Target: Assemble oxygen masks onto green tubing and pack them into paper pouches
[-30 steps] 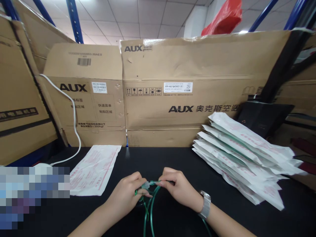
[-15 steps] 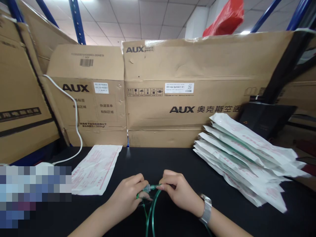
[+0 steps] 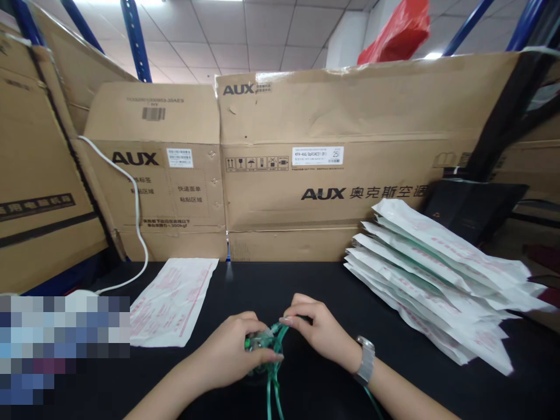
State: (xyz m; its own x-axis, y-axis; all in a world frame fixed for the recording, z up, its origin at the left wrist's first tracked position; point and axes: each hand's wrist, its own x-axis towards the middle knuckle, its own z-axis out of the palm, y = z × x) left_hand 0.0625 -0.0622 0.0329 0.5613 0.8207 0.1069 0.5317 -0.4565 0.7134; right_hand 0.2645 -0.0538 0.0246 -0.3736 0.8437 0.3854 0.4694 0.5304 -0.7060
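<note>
In the head view my left hand is closed around a translucent green plastic piece that looks like an oxygen mask, its shape partly covered by my fingers. My right hand pinches the green plastic tubing close to where it meets the mask's connector. Two strands of the tubing hang down between my hands toward the bottom edge. Another stretch of green tube shows below my right wrist, which wears a metal watch.
A white printed pouch lies left of my hands on the black tabletop. To the right is a leaning stack of similar pouches. Cardboard panels stand behind, and a white cable hangs at left.
My left hand has turned, and more of the green plastic piece shows in it. The right hand has risen slightly with the tubing, its bend shifting up toward the fingertips.
</note>
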